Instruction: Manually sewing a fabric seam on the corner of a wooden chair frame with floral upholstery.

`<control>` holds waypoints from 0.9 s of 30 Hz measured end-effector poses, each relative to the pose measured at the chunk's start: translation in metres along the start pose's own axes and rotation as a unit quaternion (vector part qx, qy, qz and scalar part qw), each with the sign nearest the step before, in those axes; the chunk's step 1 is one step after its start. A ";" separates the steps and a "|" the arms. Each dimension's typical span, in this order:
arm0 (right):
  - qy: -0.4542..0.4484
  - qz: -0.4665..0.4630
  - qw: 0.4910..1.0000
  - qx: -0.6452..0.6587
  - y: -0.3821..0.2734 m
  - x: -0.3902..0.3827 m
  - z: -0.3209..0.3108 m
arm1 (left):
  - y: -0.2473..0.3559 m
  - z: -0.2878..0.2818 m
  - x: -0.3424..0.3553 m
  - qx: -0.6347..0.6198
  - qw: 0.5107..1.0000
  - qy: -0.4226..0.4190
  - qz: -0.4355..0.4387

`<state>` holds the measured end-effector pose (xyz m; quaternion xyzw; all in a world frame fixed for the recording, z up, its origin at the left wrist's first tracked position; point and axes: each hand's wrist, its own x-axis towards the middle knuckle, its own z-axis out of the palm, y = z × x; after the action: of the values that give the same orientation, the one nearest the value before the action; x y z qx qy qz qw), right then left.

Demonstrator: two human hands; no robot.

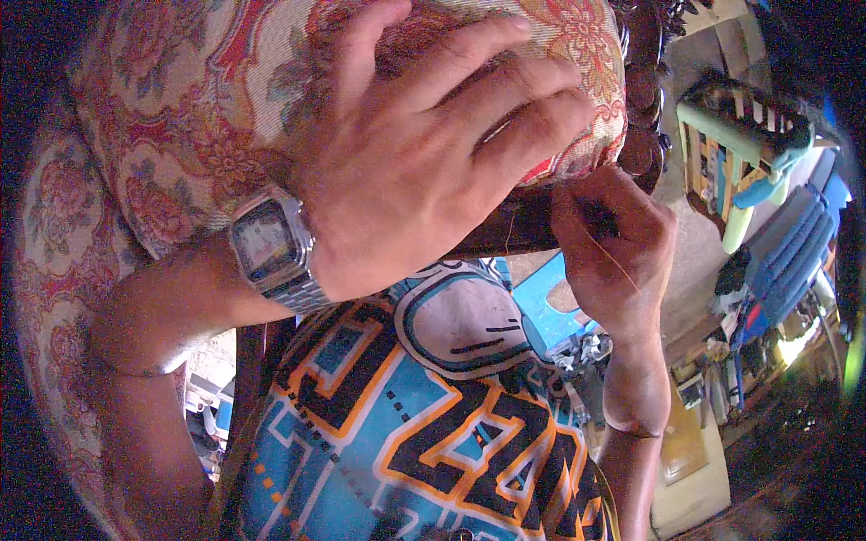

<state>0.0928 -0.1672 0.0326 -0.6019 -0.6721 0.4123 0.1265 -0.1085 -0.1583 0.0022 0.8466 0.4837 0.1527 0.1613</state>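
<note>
A cluttered room is seen to the right, where one pale green plastic frame (722,135), one ridged blue object (785,248) and one flat blue piece with a rounded opening (546,298) can be counted; two padded parts are covered in woven floral cloth, one the seat's side part (61,203) at the far left, the other a rounded cushion (198,90) at the top, bordered at its right by dark, knobbly carved wood (642,99); two bare hands are seen at the cushion; the left hand (415,153), with one metal watch (271,242) strapped at its wrist, is laid over the cloth, its fingers spread apart; the right hand (622,243) is curled at the cushion's lower right edge, its fingertips brought together, though what is pinched cannot be told; one fine thread (613,259) is draped across it; below, one blue shirt (433,415) is printed with bold, orange-edged black shapes.
</note>
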 end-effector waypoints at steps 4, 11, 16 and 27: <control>0.000 0.041 0.999 0.029 0.000 0.001 0.000 | -0.001 0.000 0.001 -0.001 1.000 -0.002 -0.001; 0.019 -0.037 0.999 -0.008 0.001 0.005 -0.002 | -0.003 -0.001 0.003 -0.003 1.000 -0.004 -0.003; 0.007 0.024 0.999 0.025 -0.004 0.004 0.000 | -0.003 -0.003 0.003 -0.002 1.000 -0.005 0.001; -0.039 0.034 0.998 0.047 -0.009 0.008 -0.005 | -0.003 -0.005 0.005 -0.003 1.000 -0.013 0.007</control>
<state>0.0877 -0.1570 0.0395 -0.6015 -0.6355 0.4704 0.1143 -0.1102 -0.1521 0.0056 0.8513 0.4755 0.1439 0.1689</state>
